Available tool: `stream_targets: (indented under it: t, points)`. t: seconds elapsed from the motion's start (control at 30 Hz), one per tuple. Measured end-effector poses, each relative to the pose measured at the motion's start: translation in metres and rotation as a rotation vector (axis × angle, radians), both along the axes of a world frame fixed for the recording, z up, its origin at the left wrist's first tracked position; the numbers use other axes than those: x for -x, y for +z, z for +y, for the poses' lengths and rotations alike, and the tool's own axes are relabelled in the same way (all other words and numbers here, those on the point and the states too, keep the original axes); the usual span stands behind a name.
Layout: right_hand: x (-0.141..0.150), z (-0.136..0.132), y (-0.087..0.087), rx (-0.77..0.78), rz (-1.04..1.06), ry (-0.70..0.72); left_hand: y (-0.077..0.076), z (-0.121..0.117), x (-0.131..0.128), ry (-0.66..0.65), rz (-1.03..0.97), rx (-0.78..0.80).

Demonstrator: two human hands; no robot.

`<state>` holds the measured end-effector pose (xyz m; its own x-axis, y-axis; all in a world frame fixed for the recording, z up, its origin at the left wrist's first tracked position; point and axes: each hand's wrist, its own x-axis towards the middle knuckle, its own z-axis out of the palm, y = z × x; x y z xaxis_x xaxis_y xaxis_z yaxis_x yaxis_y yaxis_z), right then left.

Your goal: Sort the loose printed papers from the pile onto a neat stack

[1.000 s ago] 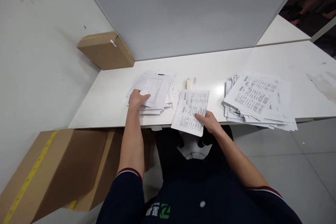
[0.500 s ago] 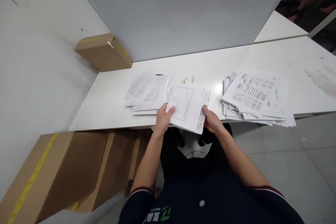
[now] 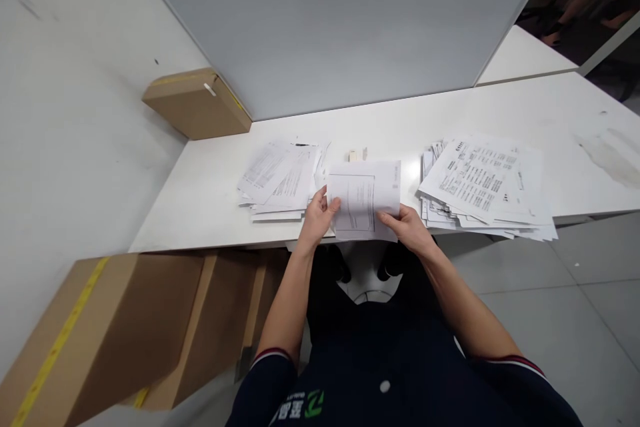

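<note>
- Presently, from my remote seat, I have both hands on the held paper (image 3: 361,195), just above the desk's front edge, between two loose piles.
- Left hand (image 3: 315,220): closed lightly on the near left corner, thumb on top. Right hand (image 3: 411,232): gripping the near right side, thumb across the face. Fingers underneath are mostly hidden from me.
- Can't tell how many sheets are in the grip; I'd treat it as several.
- Handling, my judgement: light, even pressure from both thumbs. Pressing hard would crease the page; pulling the hands apart could slide or tear the layers.
- To even the edges, I'd loosen one side at a time and tap them against the white desk (image 3: 200,203).
- Left pile (image 3: 280,177) lies near my left hand, its sheets fanned. I'd lift the wrist clear to avoid dragging the top ones.
- Right pile (image 3: 483,180) overhangs the front edge; a bumped elbow could tip sheets off.
- Small pale block (image 3: 355,156) sits just beyond the paper; worth avoiding.
</note>
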<state>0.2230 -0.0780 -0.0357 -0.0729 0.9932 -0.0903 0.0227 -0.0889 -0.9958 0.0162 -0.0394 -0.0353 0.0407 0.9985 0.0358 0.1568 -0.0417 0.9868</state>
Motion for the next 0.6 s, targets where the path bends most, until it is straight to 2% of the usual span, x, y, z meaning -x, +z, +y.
stream_targets:
  t: [0.07, 0.2, 0.27, 0.47, 0.6]
  points:
    - [-0.003, 0.005, 0.011, -0.087, -0.038, -0.004, 0.011, 0.003, -0.001, -0.042, -0.109, -0.096]
    - [-0.005, 0.018, 0.019, -0.169, -0.015, -0.053, 0.029, 0.001, -0.005, 0.018, -0.138, -0.283]
    - [-0.004, 0.025, 0.014, -0.160, 0.023, -0.064, 0.028, 0.000, -0.007, 0.031, -0.124, -0.310]
    - [0.001, 0.034, -0.006, -0.129, 0.057, -0.043, 0.010, 0.004, -0.014, 0.033, -0.105, -0.269]
    - [0.001, 0.034, -0.006, -0.154, -0.015, -0.043, 0.010, 0.005, -0.017, 0.060, -0.141, -0.267]
